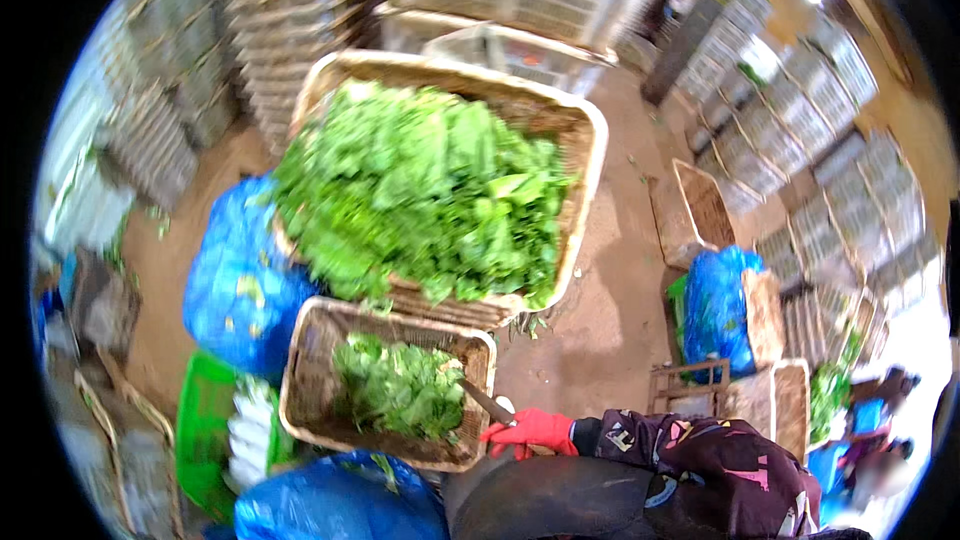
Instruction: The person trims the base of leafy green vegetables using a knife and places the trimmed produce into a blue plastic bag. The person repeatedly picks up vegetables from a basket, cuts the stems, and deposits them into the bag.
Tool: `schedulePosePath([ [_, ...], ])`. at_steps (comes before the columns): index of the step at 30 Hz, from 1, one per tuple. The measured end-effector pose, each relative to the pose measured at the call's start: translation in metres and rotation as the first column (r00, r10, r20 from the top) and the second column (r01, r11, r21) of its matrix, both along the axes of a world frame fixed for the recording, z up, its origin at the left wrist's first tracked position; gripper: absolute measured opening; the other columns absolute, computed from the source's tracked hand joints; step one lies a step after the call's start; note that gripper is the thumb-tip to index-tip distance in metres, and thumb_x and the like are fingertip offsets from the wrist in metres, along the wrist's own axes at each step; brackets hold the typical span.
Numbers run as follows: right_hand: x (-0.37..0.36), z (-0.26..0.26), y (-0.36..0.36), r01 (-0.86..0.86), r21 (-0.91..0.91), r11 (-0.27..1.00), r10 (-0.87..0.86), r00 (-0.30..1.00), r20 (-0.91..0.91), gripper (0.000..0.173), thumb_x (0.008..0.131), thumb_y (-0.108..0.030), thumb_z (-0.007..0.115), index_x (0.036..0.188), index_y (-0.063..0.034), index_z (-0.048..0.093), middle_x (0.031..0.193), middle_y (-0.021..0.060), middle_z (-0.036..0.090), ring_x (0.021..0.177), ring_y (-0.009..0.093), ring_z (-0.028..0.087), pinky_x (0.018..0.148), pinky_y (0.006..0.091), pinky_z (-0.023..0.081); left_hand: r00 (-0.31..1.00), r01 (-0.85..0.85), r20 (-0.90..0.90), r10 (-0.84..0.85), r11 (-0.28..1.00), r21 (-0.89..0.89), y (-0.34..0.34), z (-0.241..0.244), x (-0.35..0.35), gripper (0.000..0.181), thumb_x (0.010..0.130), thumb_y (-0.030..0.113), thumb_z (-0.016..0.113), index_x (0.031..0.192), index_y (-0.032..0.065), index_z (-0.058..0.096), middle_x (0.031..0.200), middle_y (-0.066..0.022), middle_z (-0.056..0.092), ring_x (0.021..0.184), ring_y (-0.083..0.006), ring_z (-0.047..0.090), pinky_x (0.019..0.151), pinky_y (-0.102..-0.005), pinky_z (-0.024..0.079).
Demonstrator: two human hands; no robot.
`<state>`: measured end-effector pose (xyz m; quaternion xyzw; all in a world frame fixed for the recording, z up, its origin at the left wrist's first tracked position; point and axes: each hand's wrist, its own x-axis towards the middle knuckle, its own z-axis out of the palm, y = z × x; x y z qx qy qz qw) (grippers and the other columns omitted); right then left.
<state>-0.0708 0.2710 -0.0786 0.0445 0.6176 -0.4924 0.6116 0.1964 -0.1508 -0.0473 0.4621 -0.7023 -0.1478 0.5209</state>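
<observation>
My right hand (531,435), in a red glove, grips a knife (486,400). Its blade points up and left over the right rim of a small dirty plastic crate (319,382). Trimmed leafy greens (405,382) lie in that crate. Just beyond it stands a larger crate (581,217), heaped with green leafy vegetables (427,180) that spill over its near left edge. Out of view is my left hand. A blue plastic bag (337,499) bulges in front of me, left of my dark apron (555,499).
Another blue bag (240,277) and a green crate (199,435) with white bundles (251,431) stand on the left. Stacked crates (289,22) rise behind. To the right are an open crate (701,210), a blue bag (720,315) and several people at the far edge.
</observation>
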Motion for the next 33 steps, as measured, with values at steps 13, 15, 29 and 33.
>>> schedulePosePath([
  [13, -0.007, -0.137, 0.109, 0.946, -0.004, 0.325, -0.934, 0.321, -0.155, 0.048, 0.094, -0.050, 0.062, 0.123, -0.0117, 0.068, 0.096, 0.0091, 0.074, 0.068, 0.017, 0.065, 0.063, 0.0313, 0.056, -0.229, 0.843, -0.138, -0.964, -0.267, 0.466, 0.254, -0.178, -0.505, 0.054, 0.094, 0.000, 0.053, 0.148, 0.0006, 0.045, 0.151, -0.0142, 0.048, 0.140, -0.0255, 0.043, 0.115, -0.0372, 0.029],
  [15, -0.010, -0.152, 0.125, 0.980, -0.025, 0.197, -0.961, 0.188, -0.205, 0.049, 0.094, -0.051, 0.061, 0.122, -0.0117, 0.069, 0.096, 0.0094, 0.074, 0.070, 0.018, 0.066, 0.064, 0.0331, 0.056, -0.370, 0.723, -0.312, -0.875, -0.482, 0.495, 0.289, -0.209, -0.519, 0.054, 0.093, -0.001, 0.056, 0.146, -0.0024, 0.046, 0.150, -0.0162, 0.048, 0.140, -0.0254, 0.043, 0.117, -0.0382, 0.028],
  [29, -0.033, -0.154, 0.113, 0.961, -0.079, 0.266, -0.935, 0.237, -0.264, 0.049, 0.095, -0.048, 0.061, 0.123, -0.0085, 0.067, 0.095, 0.0111, 0.072, 0.069, 0.018, 0.067, 0.064, 0.0330, 0.056, -0.146, 0.802, 0.257, -0.955, -0.267, -0.535, 0.315, 0.107, -0.529, 0.046, 0.095, 0.007, 0.052, 0.140, -0.0025, 0.053, 0.145, -0.0212, 0.052, 0.133, -0.0327, 0.050, 0.114, -0.0418, 0.035],
  [33, -0.035, -0.149, 0.114, 0.958, -0.084, 0.274, -0.933, 0.243, -0.265, 0.045, 0.096, -0.047, 0.059, 0.122, -0.0115, 0.068, 0.096, 0.0090, 0.072, 0.069, 0.017, 0.066, 0.064, 0.0322, 0.055, -0.286, 0.830, 0.364, -0.886, -0.419, -0.368, 0.320, 0.112, -0.518, 0.045, 0.095, 0.007, 0.052, 0.139, -0.0025, 0.053, 0.143, -0.0211, 0.053, 0.132, -0.0328, 0.051, 0.113, -0.0419, 0.036],
])
